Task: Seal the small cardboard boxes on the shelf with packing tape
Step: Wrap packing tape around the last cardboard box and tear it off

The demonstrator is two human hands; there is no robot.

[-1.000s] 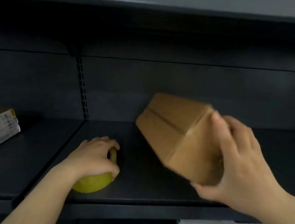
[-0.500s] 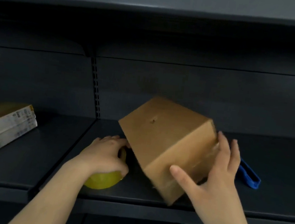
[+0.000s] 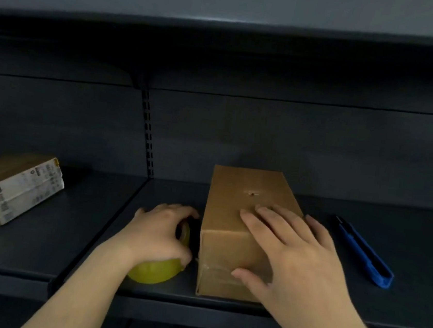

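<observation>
A long brown cardboard box (image 3: 233, 219) lies flat on the dark shelf (image 3: 87, 243), its short end facing me with clear tape across that end. My right hand (image 3: 291, 253) rests on the box's top near the front, fingers straight, thumb against the front face. Just left of the box, my left hand (image 3: 159, 232) grips a yellow roll of packing tape (image 3: 155, 273) standing on the shelf; the hand hides most of the roll.
A second cardboard box (image 3: 10, 189) with white labels sits at the left on the neighbouring shelf bay. A blue utility knife (image 3: 364, 253) lies right of the box. Another shelf board (image 3: 228, 3) hangs overhead. A slotted upright (image 3: 148, 140) divides the back panels.
The box was tilted in the air in my right hand; now it lies flat on the shelf. My right hand moved onto its top. My left hand stayed on the tape roll.
</observation>
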